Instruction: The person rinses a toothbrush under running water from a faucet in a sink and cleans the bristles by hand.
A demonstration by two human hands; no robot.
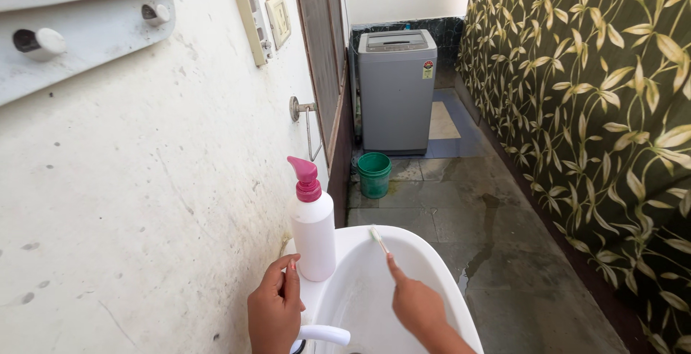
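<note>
Hands at a white basin, one on the soap bottle, one holding a toothbrush.

Left hand (275, 303) wraps loosely round the base of the white pump bottle (312, 233), fingers curled against its side, seemingly to steady it on the narrow basin ledge by the wall; pink pump head points left, toward the wall; right hand (416, 303) is closed round the handle of a toothbrush (379, 241), forefinger laid along it for control, bristle end raised over the bowl of the basin (425, 249), so any drips fall inside; white tap (325, 334) sits just below the left hand, not touched; further off along the wet stone floor (468, 210), a green bucket (374, 174) and a grey washing machine (396, 89); leaf-patterned curtain (597, 109) along the right side.
</note>
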